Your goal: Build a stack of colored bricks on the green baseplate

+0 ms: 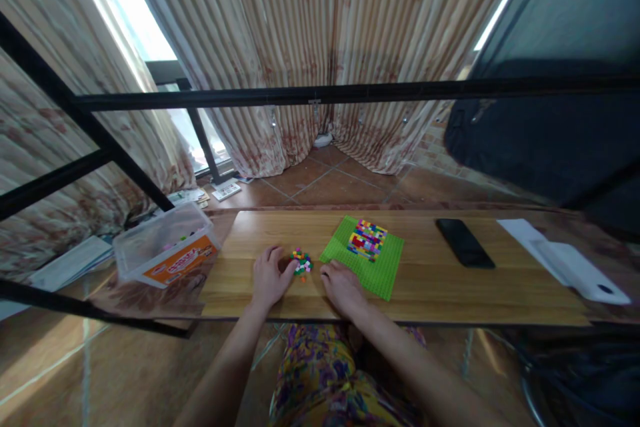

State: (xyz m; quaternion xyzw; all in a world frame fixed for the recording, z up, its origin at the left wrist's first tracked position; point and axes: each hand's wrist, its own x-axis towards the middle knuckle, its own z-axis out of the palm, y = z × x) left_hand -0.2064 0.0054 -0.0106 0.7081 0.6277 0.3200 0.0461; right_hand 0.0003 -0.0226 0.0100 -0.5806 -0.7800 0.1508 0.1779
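A small pile of loose toy bricks (301, 261) in several colours lies on the wooden table. My left hand (270, 278) rests at the pile's left side, its fingers apart and the thumb at the bricks. To the right of the pile, my right hand (343, 287) has its fingers curled together at the near left edge of a green baseplate (383, 280). Whatever those fingers may hold is hidden. A block of multicoloured bricks (368, 240) is built up on the far part of the baseplate, which lies turned at an angle.
A clear plastic box (165, 247) with an orange label stands left of the table (425, 303). A black phone (464, 243) and a white object (575, 270) lie to the right. A black metal bar (320, 93) crosses beyond the table, in front of curtains (300, 27).
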